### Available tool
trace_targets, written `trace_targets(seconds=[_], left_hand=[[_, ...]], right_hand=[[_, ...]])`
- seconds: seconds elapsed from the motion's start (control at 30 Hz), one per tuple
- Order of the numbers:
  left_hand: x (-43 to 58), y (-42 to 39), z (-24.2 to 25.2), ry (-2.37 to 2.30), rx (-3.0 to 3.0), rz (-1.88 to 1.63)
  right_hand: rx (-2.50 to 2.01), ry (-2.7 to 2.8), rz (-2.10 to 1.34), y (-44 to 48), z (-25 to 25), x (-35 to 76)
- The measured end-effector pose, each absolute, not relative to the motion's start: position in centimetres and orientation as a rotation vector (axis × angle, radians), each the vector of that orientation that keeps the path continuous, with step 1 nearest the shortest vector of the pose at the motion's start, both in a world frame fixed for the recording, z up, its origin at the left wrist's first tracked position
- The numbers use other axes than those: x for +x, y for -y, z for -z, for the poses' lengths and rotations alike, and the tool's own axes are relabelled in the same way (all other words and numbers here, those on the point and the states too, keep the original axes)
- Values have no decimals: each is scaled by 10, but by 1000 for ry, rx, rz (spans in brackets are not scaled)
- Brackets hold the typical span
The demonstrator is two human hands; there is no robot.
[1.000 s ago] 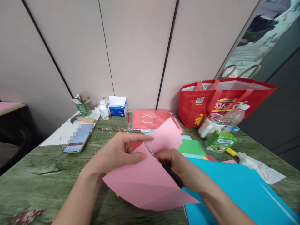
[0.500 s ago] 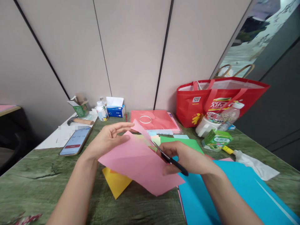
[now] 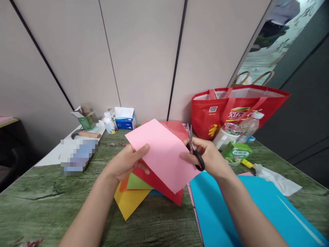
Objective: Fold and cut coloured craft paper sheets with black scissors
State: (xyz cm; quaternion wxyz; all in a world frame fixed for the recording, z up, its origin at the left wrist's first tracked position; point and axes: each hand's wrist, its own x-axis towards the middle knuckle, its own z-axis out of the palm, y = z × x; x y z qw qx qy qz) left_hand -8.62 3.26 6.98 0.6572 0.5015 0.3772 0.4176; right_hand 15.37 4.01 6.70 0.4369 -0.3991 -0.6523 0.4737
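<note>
A sheet of pink paper is held up above the table, tilted toward me. My left hand pinches its left edge, thumb on top and fingers underneath. Black-handled scissors sit in my right hand, blades pointing up and slightly apart. That hand is at the paper's right edge, its thumb by the sheet; whether it also grips the paper is unclear. Below lie a red sheet, a light green sheet and a yellow sheet, partly covered.
Large blue sheets lie at the right. Behind stand a red bag, a plastic bottle and a green box. At the left are a hammer, a pixelated phone-like object, a white bottle and a blue tissue box.
The scissors have come off the pink paper and turned to point upward. The sheet has been raised and turned, uncovering the red and light green sheets; the narrow flap at its edge no longer shows.
</note>
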Motion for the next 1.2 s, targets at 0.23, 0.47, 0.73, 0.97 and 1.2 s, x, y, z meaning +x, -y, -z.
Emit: trace_targets(seconds=[0.23, 0.47, 0.73, 0.97, 1.2], left_hand=[[-54, -22, -63, -774, 1060, -868], [-45, -18, -68, -651, 830, -856], [-46, -15, -75, -863, 892, -902], [-45, -18, -74, -934, 940, -1191], [-41, -11, -72, -1192, 1430, -1365]], right_hand=[[-894, 1692, -796, -39, -68, 162], [-861, 1769, -620, -40, -67, 166], [-777, 1657, -549, -34, -72, 163], [-852, 1783, -392, -33, -72, 158], [-908, 1757, -360, -28, -70, 144]])
